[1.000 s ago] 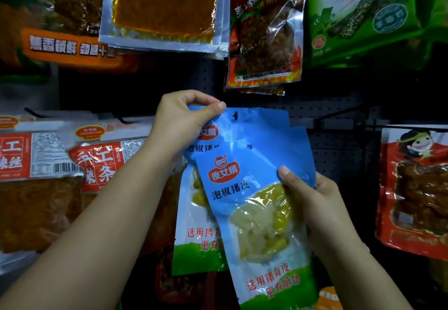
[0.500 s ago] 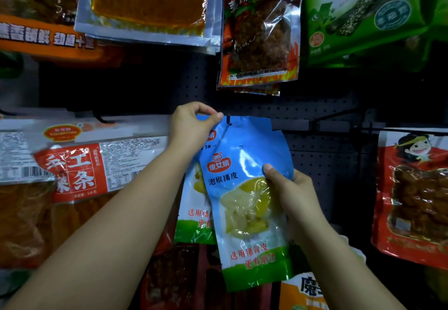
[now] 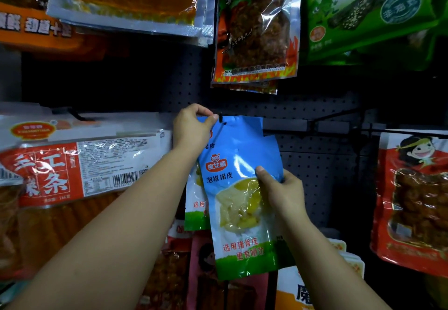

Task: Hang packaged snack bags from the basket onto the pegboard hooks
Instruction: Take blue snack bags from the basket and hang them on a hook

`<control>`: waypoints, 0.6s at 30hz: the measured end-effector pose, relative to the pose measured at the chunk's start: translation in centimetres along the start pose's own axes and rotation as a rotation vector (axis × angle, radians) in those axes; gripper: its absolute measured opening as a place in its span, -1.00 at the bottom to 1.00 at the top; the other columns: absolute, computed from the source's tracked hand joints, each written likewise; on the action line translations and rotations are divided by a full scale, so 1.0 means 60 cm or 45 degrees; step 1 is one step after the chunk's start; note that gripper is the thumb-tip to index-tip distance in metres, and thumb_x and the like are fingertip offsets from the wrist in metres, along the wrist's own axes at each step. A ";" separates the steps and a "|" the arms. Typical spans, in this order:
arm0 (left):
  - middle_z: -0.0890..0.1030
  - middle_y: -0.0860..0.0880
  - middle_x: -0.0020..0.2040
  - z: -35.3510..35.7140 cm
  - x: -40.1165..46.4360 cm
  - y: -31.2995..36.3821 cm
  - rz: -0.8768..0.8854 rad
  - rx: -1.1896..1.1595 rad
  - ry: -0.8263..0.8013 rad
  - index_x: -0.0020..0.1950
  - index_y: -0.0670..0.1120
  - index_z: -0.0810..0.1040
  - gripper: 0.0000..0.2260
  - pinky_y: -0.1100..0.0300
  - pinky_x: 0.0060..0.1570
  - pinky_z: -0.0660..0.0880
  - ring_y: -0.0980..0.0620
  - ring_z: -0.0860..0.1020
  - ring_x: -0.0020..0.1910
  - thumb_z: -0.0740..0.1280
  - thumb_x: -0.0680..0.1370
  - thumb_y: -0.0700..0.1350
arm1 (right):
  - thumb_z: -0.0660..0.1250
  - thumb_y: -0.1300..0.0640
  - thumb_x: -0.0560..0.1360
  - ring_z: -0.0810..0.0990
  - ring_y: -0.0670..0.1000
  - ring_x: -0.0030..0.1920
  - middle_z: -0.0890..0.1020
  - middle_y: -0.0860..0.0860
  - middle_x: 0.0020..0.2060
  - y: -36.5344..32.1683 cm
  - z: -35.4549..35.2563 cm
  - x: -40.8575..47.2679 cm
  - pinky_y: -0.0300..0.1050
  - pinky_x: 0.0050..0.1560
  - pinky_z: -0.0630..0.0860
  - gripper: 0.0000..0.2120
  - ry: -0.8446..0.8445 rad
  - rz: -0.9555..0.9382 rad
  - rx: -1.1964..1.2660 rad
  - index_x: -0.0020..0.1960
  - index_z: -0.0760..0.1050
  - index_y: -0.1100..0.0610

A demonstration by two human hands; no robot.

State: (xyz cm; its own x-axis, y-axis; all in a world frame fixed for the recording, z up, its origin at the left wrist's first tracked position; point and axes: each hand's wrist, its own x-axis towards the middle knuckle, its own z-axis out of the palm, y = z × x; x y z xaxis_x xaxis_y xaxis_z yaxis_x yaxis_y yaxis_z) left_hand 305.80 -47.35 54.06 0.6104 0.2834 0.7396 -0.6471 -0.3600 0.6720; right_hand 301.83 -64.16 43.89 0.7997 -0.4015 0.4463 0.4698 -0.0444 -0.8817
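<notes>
Since half a second ago both hands have risen with the blue snack bag (image 3: 238, 162), bringing its top edge up against the tip of the black pegboard hook (image 3: 221, 117). The left hand (image 3: 192, 126) pinches the top left corner of the bag between thumb and fingers, right beside the hook tip. The right hand (image 3: 282, 191) grips the bag's right edge at mid-height, thumb on the front and fingers curled behind. The bag hangs tilted, its lower end swung to the right. A second blue bag (image 3: 195, 210) of the same kind sits just behind it, seemingly already on the hook, though the hole is hidden. Red noodle packs (image 3: 55, 171) hang to the left on the dark pegboard (image 3: 315, 164), and a red snack pack (image 3: 417, 198) hangs to the right.
</notes>
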 end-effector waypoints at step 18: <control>0.72 -0.02 -0.14 -0.116 -0.215 0.017 -0.290 -0.766 -0.269 -0.14 0.04 0.66 -0.80 0.23 -0.27 0.59 0.01 0.69 -0.14 0.44 0.28 0.06 | 0.39 0.09 0.49 0.68 0.13 -0.15 0.70 0.08 -0.18 -0.046 -0.022 -0.157 0.04 -0.17 0.60 -0.93 -0.109 -0.282 0.198 -0.12 0.58 0.09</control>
State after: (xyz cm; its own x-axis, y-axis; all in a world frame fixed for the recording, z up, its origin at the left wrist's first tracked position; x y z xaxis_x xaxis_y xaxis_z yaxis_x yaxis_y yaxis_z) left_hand 294.08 -45.17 45.46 0.7982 0.0913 0.5954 -0.5960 0.2631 0.7586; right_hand 292.48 -61.45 41.92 0.6970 -0.3185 0.6425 0.6828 0.0212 -0.7303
